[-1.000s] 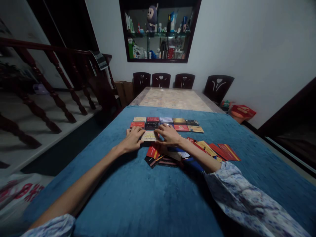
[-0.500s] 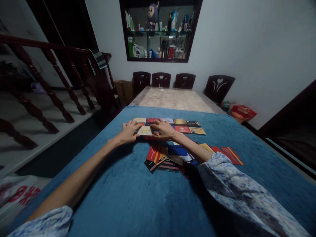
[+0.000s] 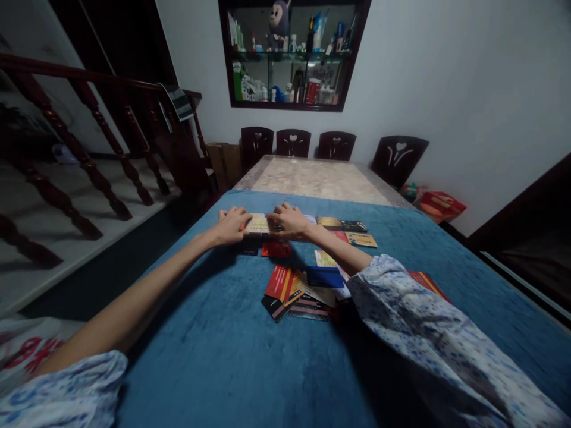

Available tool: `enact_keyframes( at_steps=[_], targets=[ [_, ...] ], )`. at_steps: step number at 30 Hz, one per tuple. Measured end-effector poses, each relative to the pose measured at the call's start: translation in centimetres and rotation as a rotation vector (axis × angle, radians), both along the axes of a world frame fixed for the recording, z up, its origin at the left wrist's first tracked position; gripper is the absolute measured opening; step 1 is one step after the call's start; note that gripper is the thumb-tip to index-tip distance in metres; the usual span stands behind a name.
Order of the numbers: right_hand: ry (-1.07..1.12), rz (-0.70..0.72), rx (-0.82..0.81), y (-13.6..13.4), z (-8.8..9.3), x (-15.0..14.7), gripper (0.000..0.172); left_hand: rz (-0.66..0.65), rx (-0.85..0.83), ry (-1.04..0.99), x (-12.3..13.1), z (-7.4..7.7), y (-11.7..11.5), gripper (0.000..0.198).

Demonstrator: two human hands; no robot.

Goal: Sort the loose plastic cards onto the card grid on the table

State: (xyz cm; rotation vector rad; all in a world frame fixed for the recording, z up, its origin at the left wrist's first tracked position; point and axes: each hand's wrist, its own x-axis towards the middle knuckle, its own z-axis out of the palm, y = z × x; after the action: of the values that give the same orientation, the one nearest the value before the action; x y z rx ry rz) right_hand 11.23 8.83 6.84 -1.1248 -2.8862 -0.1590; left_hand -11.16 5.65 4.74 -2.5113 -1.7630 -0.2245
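My left hand point(image 3: 231, 227) has its curled fingers at the left edge of a pale yellow card point(image 3: 257, 223). At that card's right edge, my right hand point(image 3: 289, 222) grips with bent fingers. Between them the card is held over the rows of cards, which my hands partly cover. Just nearer to me lie a red card point(image 3: 276, 249) and a dark card point(image 3: 248, 251). Right of my right hand, rows continue with a gold card point(image 3: 329, 223), a black card point(image 3: 354, 226) and a yellow card point(image 3: 361, 239).
A loose heap holds a blue card point(image 3: 325, 277), a red and yellow card point(image 3: 283, 283) and several others, partly under my right forearm. A blue cloth point(image 3: 214, 351) covers the near table. Chairs point(image 3: 292, 143) stand beyond the far end; a stair railing point(image 3: 107, 83) runs at left.
Both hands have moved away from me with the pale yellow card. The red card and dark card below it now show more fully. The view has shifted slightly.
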Motion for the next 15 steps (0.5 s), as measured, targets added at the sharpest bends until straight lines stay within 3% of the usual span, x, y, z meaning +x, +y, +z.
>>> enact_keyframes(
  at_steps=[15],
  targets=[
    [0.047,-0.009,-0.067,5.3,-0.5,-2.7,0.032,0.122,-0.06,0.079,-0.7,0.4,3.8,0.042]
  ],
)
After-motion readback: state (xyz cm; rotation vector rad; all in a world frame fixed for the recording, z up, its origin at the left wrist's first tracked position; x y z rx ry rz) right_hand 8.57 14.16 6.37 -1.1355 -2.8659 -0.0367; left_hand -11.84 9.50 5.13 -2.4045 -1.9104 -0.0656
